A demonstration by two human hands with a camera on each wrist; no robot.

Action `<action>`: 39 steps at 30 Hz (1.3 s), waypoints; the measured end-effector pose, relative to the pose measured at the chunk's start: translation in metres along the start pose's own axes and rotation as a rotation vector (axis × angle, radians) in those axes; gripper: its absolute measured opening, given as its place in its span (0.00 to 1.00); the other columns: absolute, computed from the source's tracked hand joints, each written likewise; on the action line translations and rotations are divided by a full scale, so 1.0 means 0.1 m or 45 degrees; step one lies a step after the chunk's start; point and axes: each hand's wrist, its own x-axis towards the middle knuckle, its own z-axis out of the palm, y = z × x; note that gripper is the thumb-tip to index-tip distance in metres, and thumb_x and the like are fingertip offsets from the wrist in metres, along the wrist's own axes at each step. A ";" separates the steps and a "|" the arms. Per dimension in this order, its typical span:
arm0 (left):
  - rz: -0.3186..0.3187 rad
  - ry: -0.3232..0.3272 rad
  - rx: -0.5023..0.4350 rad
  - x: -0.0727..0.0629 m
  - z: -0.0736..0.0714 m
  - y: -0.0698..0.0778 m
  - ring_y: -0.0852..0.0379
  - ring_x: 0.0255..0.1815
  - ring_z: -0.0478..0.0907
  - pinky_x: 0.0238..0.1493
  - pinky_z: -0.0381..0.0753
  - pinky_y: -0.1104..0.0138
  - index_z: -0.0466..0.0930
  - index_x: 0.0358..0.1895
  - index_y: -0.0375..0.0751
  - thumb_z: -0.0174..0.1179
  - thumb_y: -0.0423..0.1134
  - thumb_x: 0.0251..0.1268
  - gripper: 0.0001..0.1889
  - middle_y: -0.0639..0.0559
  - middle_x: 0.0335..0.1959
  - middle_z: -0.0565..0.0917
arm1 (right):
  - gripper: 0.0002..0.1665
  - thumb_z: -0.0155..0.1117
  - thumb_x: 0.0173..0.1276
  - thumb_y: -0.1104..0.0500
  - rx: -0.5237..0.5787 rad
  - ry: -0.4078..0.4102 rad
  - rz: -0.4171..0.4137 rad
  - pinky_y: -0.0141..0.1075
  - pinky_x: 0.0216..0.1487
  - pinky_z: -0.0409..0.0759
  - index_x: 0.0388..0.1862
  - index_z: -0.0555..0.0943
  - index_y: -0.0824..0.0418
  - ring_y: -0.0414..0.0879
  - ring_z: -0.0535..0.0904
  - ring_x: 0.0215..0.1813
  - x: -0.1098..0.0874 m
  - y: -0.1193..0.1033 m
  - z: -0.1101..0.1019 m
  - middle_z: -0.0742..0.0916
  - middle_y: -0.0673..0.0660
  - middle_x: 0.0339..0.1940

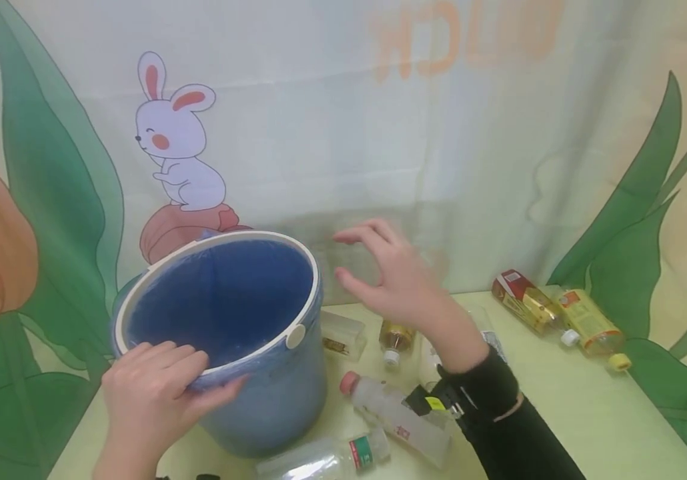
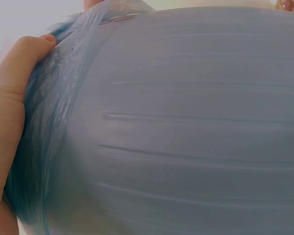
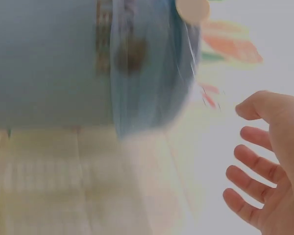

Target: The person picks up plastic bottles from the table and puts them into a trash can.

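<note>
A blue bucket (image 1: 271, 400) with a white ring around its mouth stands on the table, lined with a thin blue plastic bag (image 1: 217, 287). My left hand (image 1: 154, 393) grips the near-left rim, fingers over the edge and thumb outside. In the left wrist view, the thumb of that left hand (image 2: 12, 98) presses on the crinkled bag (image 2: 59, 103) folded over the outer wall. To the right of the bucket, my right hand (image 1: 394, 277) hangs in the air, fingers spread and slightly bent, holding nothing. The right wrist view shows this right hand (image 3: 284, 166) apart from the bucket (image 3: 49, 63).
Around the bucket's right side lie a pink-capped bottle (image 1: 400, 417), a clear bottle (image 1: 319, 460) with a green label, a clear container (image 1: 345, 333) and a small white-capped bottle (image 1: 396, 337). Red-labelled (image 1: 526, 303) and yellow-labelled (image 1: 589, 323) bottles lie farther right. A printed curtain (image 1: 331, 133) hangs behind.
</note>
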 end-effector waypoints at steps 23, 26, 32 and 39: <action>-0.042 0.045 0.012 0.03 -0.06 0.01 0.61 0.18 0.43 0.22 0.43 0.66 0.53 0.16 0.50 0.60 0.64 0.70 0.34 0.61 0.16 0.51 | 0.37 0.75 0.71 0.54 -0.300 -0.048 0.693 0.73 0.68 0.68 0.75 0.75 0.61 0.71 0.67 0.73 -1.50 0.90 -0.47 0.73 0.72 0.71; -0.044 0.042 0.012 0.03 -0.05 0.01 0.61 0.17 0.44 0.22 0.43 0.66 0.53 0.16 0.50 0.60 0.65 0.71 0.34 0.61 0.15 0.51 | 0.37 0.75 0.71 0.54 -0.301 -0.081 0.698 0.73 0.68 0.69 0.75 0.74 0.62 0.71 0.66 0.74 -1.56 0.92 -0.44 0.72 0.72 0.72; -0.043 0.046 -0.001 0.03 -0.03 0.02 0.61 0.17 0.44 0.22 0.44 0.66 0.54 0.16 0.51 0.61 0.64 0.70 0.34 0.61 0.15 0.52 | 0.41 0.75 0.71 0.52 -0.372 -0.081 0.771 0.75 0.67 0.69 0.79 0.71 0.61 0.73 0.63 0.75 -1.65 1.07 -0.41 0.70 0.73 0.74; -0.039 0.050 -0.005 0.04 0.00 0.04 0.61 0.18 0.44 0.22 0.43 0.66 0.54 0.16 0.50 0.61 0.64 0.70 0.34 0.61 0.15 0.51 | 0.48 0.75 0.71 0.48 -0.384 -0.182 0.904 0.78 0.69 0.66 0.84 0.66 0.61 0.78 0.59 0.78 -1.74 1.31 -0.33 0.66 0.78 0.79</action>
